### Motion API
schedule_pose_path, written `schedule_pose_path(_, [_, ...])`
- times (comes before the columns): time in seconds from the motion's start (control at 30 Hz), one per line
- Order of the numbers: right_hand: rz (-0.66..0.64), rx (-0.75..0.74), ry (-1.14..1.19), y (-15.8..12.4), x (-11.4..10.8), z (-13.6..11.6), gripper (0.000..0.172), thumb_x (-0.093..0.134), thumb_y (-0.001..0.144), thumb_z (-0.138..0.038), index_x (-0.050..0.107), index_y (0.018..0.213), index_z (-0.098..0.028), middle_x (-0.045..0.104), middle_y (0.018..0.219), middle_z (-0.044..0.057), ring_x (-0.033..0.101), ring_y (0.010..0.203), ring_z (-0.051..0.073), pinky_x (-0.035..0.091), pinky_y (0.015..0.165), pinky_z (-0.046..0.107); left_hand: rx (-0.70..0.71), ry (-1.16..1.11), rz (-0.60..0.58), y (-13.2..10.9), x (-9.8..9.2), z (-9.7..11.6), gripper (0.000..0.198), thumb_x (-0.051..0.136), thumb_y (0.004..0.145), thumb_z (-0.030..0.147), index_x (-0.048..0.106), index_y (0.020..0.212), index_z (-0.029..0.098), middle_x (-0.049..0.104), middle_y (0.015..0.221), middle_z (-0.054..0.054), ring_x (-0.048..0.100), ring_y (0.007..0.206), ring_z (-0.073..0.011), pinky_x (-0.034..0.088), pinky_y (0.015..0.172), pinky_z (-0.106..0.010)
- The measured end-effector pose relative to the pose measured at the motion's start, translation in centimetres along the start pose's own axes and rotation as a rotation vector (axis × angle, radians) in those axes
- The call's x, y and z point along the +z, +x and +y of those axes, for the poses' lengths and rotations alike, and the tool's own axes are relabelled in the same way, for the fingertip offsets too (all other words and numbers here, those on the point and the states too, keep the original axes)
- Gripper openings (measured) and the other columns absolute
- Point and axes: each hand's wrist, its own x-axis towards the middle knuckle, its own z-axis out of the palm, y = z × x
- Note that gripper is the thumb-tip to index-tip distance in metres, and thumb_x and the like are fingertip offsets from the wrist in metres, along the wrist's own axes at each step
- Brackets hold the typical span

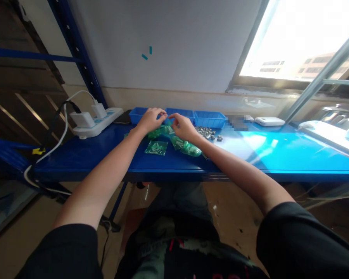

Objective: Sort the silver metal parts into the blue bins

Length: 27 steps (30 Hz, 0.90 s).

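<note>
My left hand [152, 119] and my right hand [183, 126] are close together above the blue table, with fingers bent into pinches. A translucent green plastic bag [169, 123] shows between them, its upper part at my fingertips. Part of the grip is hidden by my fingers. Below my hands lies a filled green bag [156, 148] of small metal pieces. More green bags [189, 148] with metal parts are under my right wrist. Loose metal fittings [205, 133] are heaped to the right of my right hand.
Three blue bins [209, 119] line the back of the table [95, 155]. At the left stands a white power strip [97, 123] with plugs and cables. A white power bank [269, 121] lies at the right, near a metal post [317, 81]. The wall closes off the back.
</note>
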Motion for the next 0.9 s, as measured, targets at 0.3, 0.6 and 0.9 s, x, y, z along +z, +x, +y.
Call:
schedule_pose_path(0.3, [0.304, -0.042, 0.086, 0.0, -2.0, 0.4, 0.029, 0.041, 0.086, -0.018, 0.063, 0.105, -0.015, 0.06, 0.093, 0.007, 0.057, 0.084, 0.018, 0.045, 0.081, 0.029, 0.036, -0.356, 0.008, 0.0, 0.1, 1.9, 0.031, 0.062, 0.077, 0.04, 0.061, 0.098, 0.016, 0.066, 0.078, -0.003, 0.062, 0.069, -0.0156, 0.05, 0.067, -0.029])
schedule_pose_path(0.6, [0.127, -0.157, -0.013, -0.2, -1.0, 0.2, 0.027, 0.055, 0.085, -0.033, 0.063, 0.104, -0.016, 0.058, 0.108, 0.011, 0.053, 0.102, 0.024, 0.041, 0.093, 0.038, -0.065, 0.278, 0.358, 0.6, -3.1, -2.0, 0.024, 0.059, 0.083, 0.024, 0.062, 0.106, 0.018, 0.056, 0.111, -0.011, 0.047, 0.111, -0.0277, 0.038, 0.1, -0.043])
schedule_pose_path(0.9, [-0.294, -0.188, -0.216, 1.2, 0.7, -0.3, 0.039, 0.043, 0.095, -0.043, 0.069, 0.104, -0.015, 0.065, 0.112, 0.012, 0.055, 0.11, 0.026, 0.042, 0.092, 0.039, -0.106, 0.136, 0.26, -0.2, -1.9, -3.2, 0.026, 0.05, 0.09, 0.031, 0.06, 0.108, 0.015, 0.061, 0.105, -0.009, 0.055, 0.103, -0.0222, 0.044, 0.093, -0.037])
